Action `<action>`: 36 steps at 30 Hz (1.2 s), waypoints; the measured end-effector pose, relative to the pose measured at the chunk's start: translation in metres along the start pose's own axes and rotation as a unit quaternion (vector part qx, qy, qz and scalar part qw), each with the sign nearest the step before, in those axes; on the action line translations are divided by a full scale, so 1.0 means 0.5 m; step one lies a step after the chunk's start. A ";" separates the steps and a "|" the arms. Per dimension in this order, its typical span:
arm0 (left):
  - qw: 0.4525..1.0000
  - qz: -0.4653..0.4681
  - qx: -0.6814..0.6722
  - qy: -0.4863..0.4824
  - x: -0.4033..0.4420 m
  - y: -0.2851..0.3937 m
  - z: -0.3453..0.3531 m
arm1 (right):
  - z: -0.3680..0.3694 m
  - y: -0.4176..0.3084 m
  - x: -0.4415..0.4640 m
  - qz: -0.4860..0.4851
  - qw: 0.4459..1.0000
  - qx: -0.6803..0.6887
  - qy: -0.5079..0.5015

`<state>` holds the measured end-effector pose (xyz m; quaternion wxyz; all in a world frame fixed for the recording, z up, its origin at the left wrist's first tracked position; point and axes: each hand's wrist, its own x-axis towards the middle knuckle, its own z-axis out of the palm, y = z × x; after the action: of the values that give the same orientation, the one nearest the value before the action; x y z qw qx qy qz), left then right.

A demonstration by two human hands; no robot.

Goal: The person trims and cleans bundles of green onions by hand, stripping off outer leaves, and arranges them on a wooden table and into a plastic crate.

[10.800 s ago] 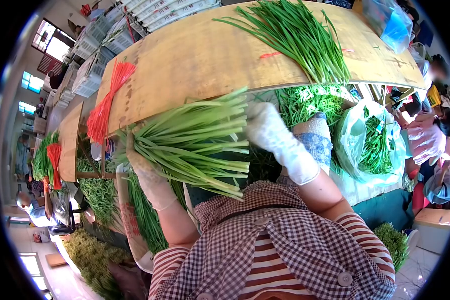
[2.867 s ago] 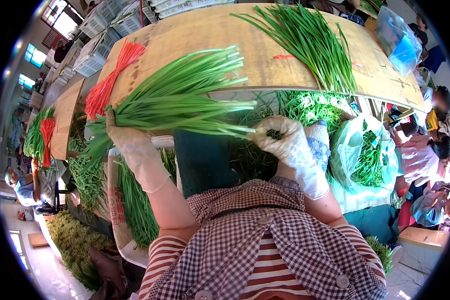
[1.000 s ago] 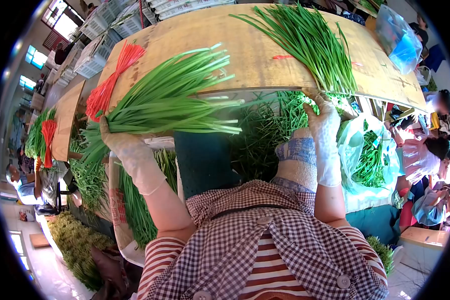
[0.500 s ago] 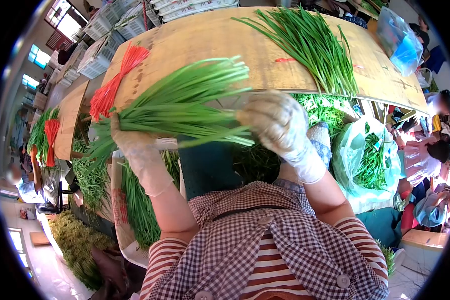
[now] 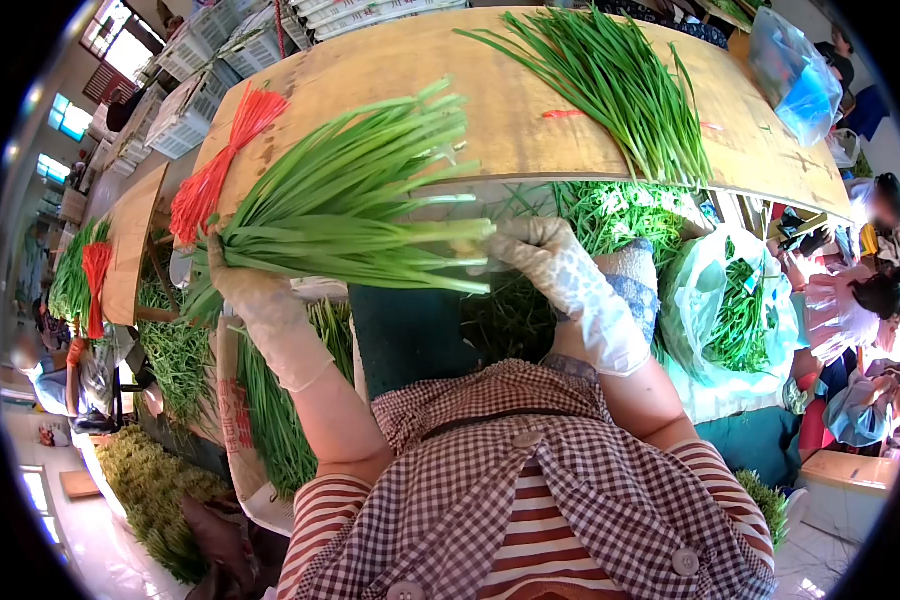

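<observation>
A fanned bunch of garlic chives (image 5: 350,205) lies in my gloved left hand (image 5: 255,295), whose fingers are wrapped around its leafy end; the pale stem ends point right. My gloved right hand (image 5: 550,260) is closed in a pinch at the stem ends of the lower chives. Beyond the left hand, a bundle of red ties (image 5: 228,165) rests on the wooden table (image 5: 370,75). A second pile of chives (image 5: 610,95) lies across the table on the right, over a red tie (image 5: 563,114).
Beside my left forearm stands a container with more chives (image 5: 275,420). Loose greens (image 5: 620,215) lie under the table edge, and a clear plastic bag of greens (image 5: 735,310) is at right. White crates (image 5: 185,115) are stacked at back left. Other people sit at both sides.
My right hand has gone from a blurred position above the stem ends down to a pinch at them. The bunch and left hand have shifted slightly left.
</observation>
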<state>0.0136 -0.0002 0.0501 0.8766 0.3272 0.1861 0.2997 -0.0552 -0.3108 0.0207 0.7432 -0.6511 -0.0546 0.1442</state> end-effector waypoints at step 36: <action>0.932 -0.107 -0.255 -0.234 0.029 0.009 -0.060 | 0.036 -0.011 -0.067 -0.289 0.872 -0.359 0.166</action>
<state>0.0072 0.0257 0.0299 0.9762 0.1316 -0.0726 0.1564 -0.0912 -0.3040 0.0321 0.4653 -0.8423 -0.1644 -0.2169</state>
